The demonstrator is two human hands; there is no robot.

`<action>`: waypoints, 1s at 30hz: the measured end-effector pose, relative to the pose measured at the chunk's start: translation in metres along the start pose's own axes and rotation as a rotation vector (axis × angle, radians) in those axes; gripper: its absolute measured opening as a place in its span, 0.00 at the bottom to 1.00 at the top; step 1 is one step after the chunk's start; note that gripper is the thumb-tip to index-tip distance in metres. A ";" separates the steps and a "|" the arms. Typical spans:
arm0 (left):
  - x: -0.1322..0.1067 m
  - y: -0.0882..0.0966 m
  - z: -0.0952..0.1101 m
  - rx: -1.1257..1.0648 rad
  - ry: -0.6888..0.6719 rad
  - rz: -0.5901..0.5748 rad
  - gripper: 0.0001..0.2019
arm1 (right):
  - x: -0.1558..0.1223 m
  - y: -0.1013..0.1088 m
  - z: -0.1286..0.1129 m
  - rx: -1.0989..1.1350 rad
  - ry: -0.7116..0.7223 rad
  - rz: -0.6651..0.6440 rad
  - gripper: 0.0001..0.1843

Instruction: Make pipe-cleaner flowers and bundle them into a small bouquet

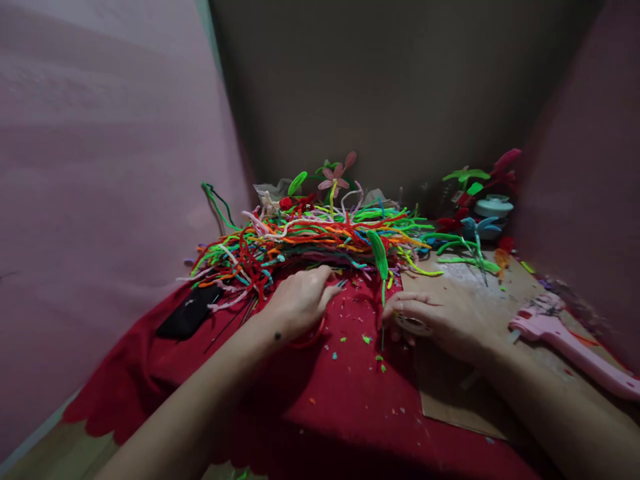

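My left hand (303, 300) is closed around scissors, whose red handle loop (313, 339) shows under the palm and whose short metal tip points right past the thumb. My right hand (440, 323) has its fingers bent around a pale spool with holes (413, 325), which looks like a roll of tape. At those fingertips a green pipe-cleaner leaf (379, 253) stands upright, its thin stem running down past the fingers. The palm side of both hands is partly hidden.
A large heap of coloured pipe cleaners (310, 233) lies behind the hands on a red cloth (350, 400) strewn with scraps. A black phone-like object (190, 312) is left; cardboard (450, 400), a pink glue gun (560, 327) and a pale-lidded jar (493, 207) are right. Walls enclose the table.
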State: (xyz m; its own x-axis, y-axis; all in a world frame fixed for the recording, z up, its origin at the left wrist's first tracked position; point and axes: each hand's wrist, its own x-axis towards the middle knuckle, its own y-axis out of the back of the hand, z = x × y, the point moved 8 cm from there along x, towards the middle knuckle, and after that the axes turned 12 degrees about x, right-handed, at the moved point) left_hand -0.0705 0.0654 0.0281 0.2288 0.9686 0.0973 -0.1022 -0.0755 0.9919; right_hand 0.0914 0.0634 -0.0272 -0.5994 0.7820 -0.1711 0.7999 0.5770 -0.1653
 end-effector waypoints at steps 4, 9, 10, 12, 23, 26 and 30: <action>-0.030 -0.022 -0.018 0.370 0.059 -0.132 0.10 | -0.001 0.000 -0.004 -0.029 0.018 0.004 0.12; -0.030 -0.040 -0.031 0.272 0.045 -0.200 0.09 | -0.004 -0.001 -0.007 -0.052 0.038 0.007 0.11; -0.029 -0.041 -0.035 0.201 0.058 -0.208 0.09 | -0.004 0.000 -0.006 -0.037 0.042 0.002 0.10; -0.031 -0.040 -0.043 -0.005 0.089 -0.218 0.11 | -0.002 0.001 -0.003 0.014 0.058 -0.017 0.10; -0.094 -0.049 0.009 -1.203 0.159 -0.504 0.16 | 0.004 0.005 0.009 0.056 0.084 -0.070 0.10; -0.105 -0.058 0.029 -1.413 0.170 -0.674 0.20 | 0.002 0.004 0.008 0.030 0.086 -0.075 0.08; -0.112 -0.064 0.046 -1.551 0.179 -0.817 0.20 | 0.002 0.003 0.010 -0.009 0.107 -0.119 0.08</action>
State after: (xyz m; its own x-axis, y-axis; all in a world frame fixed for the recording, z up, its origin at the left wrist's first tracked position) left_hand -0.0445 -0.0490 -0.0425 0.5983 0.6600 -0.4543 -0.7929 0.5693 -0.2173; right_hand 0.0927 0.0646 -0.0376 -0.6838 0.7282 -0.0458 0.7237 0.6690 -0.1696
